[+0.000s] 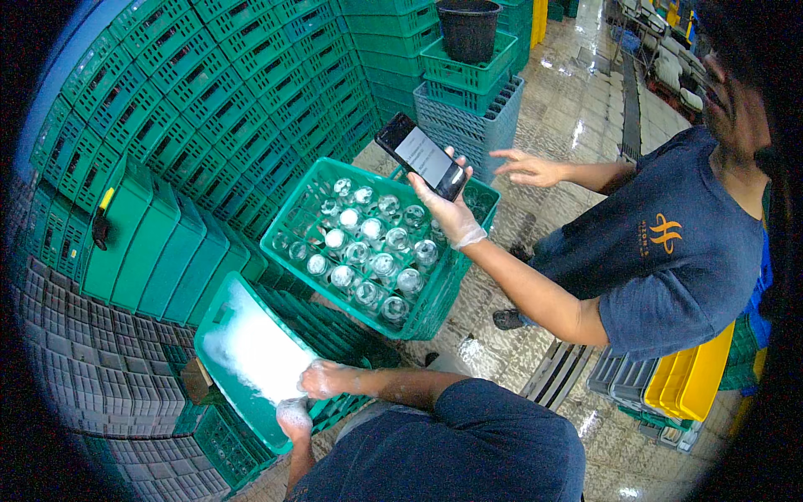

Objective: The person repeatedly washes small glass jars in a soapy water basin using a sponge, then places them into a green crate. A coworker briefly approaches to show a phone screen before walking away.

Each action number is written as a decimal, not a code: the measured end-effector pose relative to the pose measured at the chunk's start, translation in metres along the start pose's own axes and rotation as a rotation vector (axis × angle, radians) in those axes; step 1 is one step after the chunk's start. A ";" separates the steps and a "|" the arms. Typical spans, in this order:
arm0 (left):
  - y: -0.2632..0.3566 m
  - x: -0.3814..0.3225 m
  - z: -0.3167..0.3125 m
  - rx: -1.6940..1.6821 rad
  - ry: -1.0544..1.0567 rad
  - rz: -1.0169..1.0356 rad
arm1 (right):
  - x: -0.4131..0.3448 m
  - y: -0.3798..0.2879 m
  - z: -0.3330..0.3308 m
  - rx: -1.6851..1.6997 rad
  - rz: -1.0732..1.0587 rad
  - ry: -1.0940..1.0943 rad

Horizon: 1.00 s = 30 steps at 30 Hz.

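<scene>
My left hand (293, 419), coated in suds, is at the near edge of a green plastic tub (233, 384) heaped with white foam (260, 345). Close beside it, my right hand (329, 379) has curled, soapy fingers at the edge of the foam. Suds and the angle hide whether either hand holds anything. Beyond the tub stands a green crate (433, 317) of clear glass jars (357, 252), several topped with white suds.
A co-worker (677, 251) at right holds a smartphone (423, 157) in a gloved hand above the jar crate. Stacked green crates (251, 69) line the far side. A black bucket (468, 31) tops another stack. A yellow-handled tool (103, 213) hangs at left. The tiled floor (477, 357) looks wet.
</scene>
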<state>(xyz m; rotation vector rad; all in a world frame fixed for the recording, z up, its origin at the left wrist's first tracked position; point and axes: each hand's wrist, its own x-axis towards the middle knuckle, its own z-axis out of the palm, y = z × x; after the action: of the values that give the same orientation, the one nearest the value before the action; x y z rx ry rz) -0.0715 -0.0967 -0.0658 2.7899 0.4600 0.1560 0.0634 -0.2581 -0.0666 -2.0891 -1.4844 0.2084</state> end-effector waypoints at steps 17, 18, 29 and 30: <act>-0.022 -0.004 0.011 0.318 0.010 0.184 | 0.005 -0.001 -0.004 -0.024 -0.026 -0.097; -0.023 -0.004 0.012 0.291 -0.010 0.128 | 0.006 0.000 -0.001 -0.027 -0.027 -0.092; -0.008 -0.004 0.002 0.201 -0.027 -0.049 | 0.011 0.012 0.025 -0.103 -0.096 -0.158; -0.005 -0.004 0.001 0.152 0.000 -0.091 | 0.010 0.014 0.028 -0.117 -0.111 -0.152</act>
<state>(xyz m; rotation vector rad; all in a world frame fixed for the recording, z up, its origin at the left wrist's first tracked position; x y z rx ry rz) -0.0766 -0.0943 -0.0686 2.9096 0.6218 0.1054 0.0664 -0.2422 -0.0955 -2.1135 -1.7356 0.2488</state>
